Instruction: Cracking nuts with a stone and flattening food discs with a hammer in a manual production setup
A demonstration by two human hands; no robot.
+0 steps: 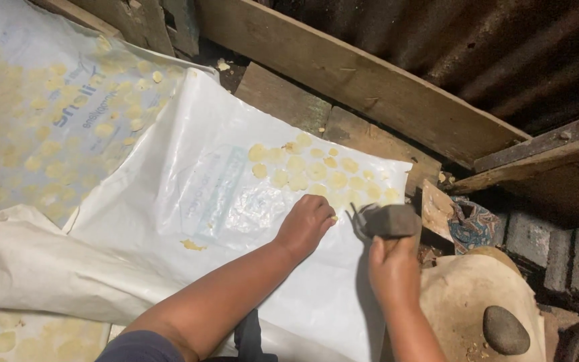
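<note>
My right hand point(393, 268) has its grip closed on a stone point(391, 220), raised just beside my left hand point(306, 224), whose curled fingers press a disc point(333, 218) onto the sheet point(236, 201). A hasty stroke could strike those fingers.

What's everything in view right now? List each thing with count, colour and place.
white plastic sheet: one, white, centre, spread out
flattened discs: many, pale yellow, in rows on the sheet's upper part
second sheet: one, pale blue-white, upper left, covered with discs
wooden planks: several, brown, top
dark block tool: one, grey-brown, right of centre
round stone: one, dark grey, lower right on a tan slab
patterned cloth: one, multicoloured, right
bricks: several, grey, far right
left hand: pressing on the sheet by a disc
right hand: gripping the block tool
</note>
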